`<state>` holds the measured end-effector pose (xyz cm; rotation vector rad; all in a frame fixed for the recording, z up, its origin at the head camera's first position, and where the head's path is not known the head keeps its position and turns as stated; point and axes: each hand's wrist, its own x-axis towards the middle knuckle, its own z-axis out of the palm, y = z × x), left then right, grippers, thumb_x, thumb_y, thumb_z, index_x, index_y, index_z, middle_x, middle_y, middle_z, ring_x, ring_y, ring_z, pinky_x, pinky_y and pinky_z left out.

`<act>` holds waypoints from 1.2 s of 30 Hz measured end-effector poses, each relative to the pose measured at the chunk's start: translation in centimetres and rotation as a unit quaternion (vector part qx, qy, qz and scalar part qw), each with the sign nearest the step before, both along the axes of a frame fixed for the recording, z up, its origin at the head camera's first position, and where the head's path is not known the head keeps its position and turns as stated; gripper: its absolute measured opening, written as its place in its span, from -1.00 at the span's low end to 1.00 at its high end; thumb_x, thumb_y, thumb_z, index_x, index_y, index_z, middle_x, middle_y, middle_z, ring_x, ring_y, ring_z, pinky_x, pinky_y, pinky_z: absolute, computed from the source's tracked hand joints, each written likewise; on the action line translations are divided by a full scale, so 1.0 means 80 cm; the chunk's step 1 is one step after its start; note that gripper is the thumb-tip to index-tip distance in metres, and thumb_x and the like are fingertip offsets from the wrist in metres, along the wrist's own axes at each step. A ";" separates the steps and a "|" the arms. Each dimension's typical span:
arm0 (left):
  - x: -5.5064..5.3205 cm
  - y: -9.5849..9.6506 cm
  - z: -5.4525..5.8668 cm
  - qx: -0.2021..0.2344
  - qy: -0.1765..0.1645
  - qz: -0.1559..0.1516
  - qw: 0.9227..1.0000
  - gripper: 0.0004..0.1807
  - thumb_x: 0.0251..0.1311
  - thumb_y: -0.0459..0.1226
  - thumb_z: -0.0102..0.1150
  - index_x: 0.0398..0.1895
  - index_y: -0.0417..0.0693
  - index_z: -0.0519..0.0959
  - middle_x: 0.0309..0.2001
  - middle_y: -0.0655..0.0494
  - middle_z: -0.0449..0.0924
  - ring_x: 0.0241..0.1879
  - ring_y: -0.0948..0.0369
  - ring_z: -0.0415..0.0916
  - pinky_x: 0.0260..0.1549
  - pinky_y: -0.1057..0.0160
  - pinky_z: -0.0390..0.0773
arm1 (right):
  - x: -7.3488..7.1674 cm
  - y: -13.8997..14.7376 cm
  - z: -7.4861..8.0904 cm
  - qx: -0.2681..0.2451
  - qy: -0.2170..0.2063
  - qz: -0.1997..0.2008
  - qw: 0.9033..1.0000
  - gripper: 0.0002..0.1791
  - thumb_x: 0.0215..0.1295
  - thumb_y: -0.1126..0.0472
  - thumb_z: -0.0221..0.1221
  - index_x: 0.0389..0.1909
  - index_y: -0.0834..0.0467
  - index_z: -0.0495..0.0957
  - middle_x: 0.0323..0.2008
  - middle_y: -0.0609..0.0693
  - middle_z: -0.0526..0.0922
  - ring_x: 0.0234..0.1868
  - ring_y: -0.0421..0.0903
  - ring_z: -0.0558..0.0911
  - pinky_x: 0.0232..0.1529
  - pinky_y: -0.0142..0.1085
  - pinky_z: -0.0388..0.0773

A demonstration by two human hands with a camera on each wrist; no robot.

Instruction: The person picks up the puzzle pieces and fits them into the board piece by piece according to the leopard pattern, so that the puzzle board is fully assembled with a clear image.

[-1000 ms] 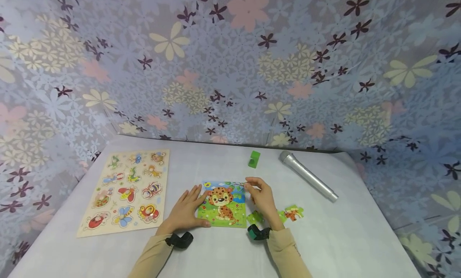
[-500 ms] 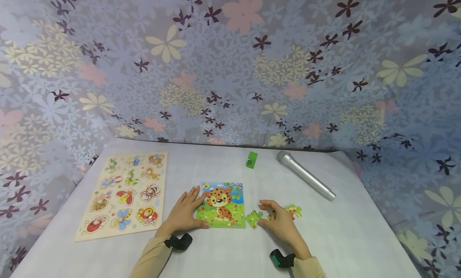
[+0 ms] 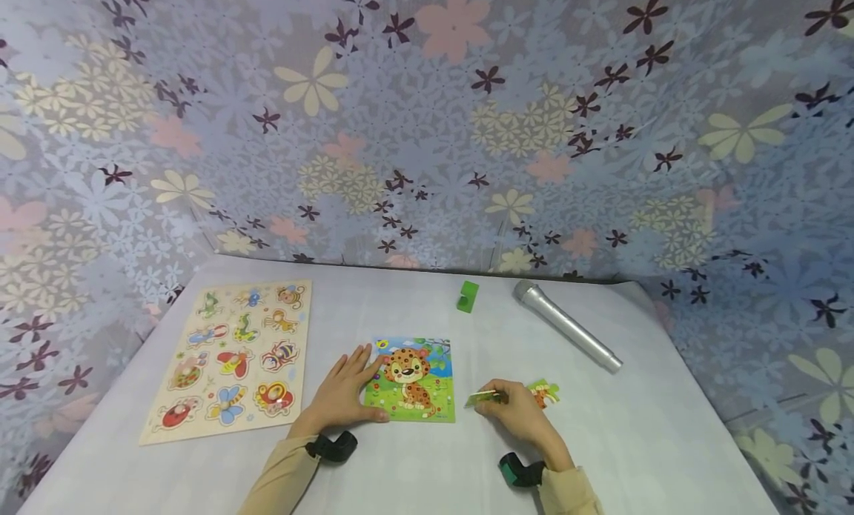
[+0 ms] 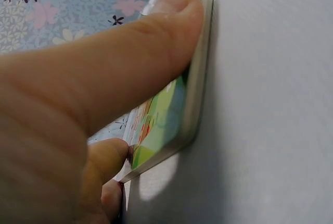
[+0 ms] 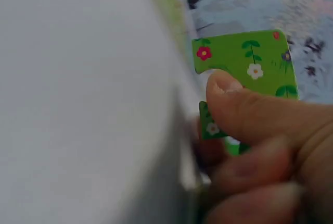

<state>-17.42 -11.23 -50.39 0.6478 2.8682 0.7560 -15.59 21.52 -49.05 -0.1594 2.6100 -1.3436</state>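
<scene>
A square jigsaw puzzle (image 3: 427,406) with a spotted leopard cub on green grass lies flat in the head view. My left hand (image 3: 340,391) rests at its left side, fingers spread along the edge. In the left wrist view, the thumb (image 4: 135,57) lies straight across the puzzle's border. My right hand (image 3: 523,413), to the right of the puzzle, pinches a green puzzle piece (image 5: 257,54) between thumb and fingers. Printed flowers face the right wrist camera, and the piece stands tilted on edge in the head view.
More leopard-patterned puzzle pieces (image 3: 548,390) lie just beyond the right hand. A small green piece (image 3: 468,296) sits farther back, near a silver microphone (image 3: 570,328). On the left lies a wooden board (image 3: 303,370) of insect pictures. Floral cloth (image 3: 427,130) hangs behind the table.
The right hand has left the puzzle's upper right corner, come down to the right, and lifted a green puzzle piece, now tilted up. The left hand has stayed put.
</scene>
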 end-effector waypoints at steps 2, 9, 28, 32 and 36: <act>0.000 -0.001 0.000 -0.003 -0.001 0.000 1.000 0.14 -0.16 0.20 0.40 0.47 -0.12 0.16 0.53 -0.24 -0.08 0.53 -0.13 -0.13 0.50 -0.15 -0.12 | -0.007 -0.001 0.002 -0.034 -0.016 0.006 0.999 -0.76 0.28 0.23 0.23 -0.11 0.28 0.61 -0.66 -0.10 0.43 -0.67 -0.27 0.33 -0.65 -0.51 0.24; 0.001 -0.002 0.002 0.000 -0.002 -0.004 1.000 0.15 -0.15 0.22 0.37 0.47 -0.15 0.15 0.53 -0.24 -0.08 0.53 -0.14 -0.13 0.49 -0.17 -0.11 | -0.030 -0.046 0.017 -0.077 0.009 0.031 0.996 -0.66 0.48 0.31 -0.08 0.13 0.42 0.43 -0.67 -0.04 0.41 -0.68 -0.24 0.36 -0.66 -0.45 0.32; -0.004 -0.004 -0.002 -0.007 0.014 -0.017 1.000 0.14 -0.13 0.26 0.33 0.47 -0.13 0.16 0.52 -0.24 -0.05 0.52 -0.14 -0.11 0.48 -0.17 -0.06 | -0.026 -0.158 0.006 -0.018 0.174 0.088 0.981 -0.76 0.26 0.28 0.23 -0.05 0.23 0.60 -0.41 0.02 0.66 -0.62 -0.37 0.42 -0.66 -0.51 0.37; -0.004 -0.002 -0.002 0.000 0.012 -0.018 1.000 0.13 -0.14 0.24 0.35 0.46 -0.13 0.18 0.52 -0.25 -0.05 0.52 -0.15 -0.10 0.48 -0.18 -0.07 | -0.023 -0.177 -0.003 0.053 0.182 0.089 0.978 -0.82 0.24 0.24 0.27 -0.15 0.18 0.63 -0.39 -0.02 0.69 -0.48 -0.31 0.55 -0.49 -0.49 0.45; -0.004 -0.004 -0.001 -0.008 0.017 -0.019 1.000 0.15 -0.15 0.27 0.34 0.47 -0.13 0.17 0.51 -0.26 -0.04 0.52 -0.15 -0.10 0.48 -0.18 -0.05 | -0.020 -0.184 -0.009 0.092 0.188 0.065 0.976 -0.77 0.19 0.18 0.32 -0.13 0.13 0.67 -0.28 -0.01 0.62 -0.35 -0.18 0.57 -0.38 -0.42 0.45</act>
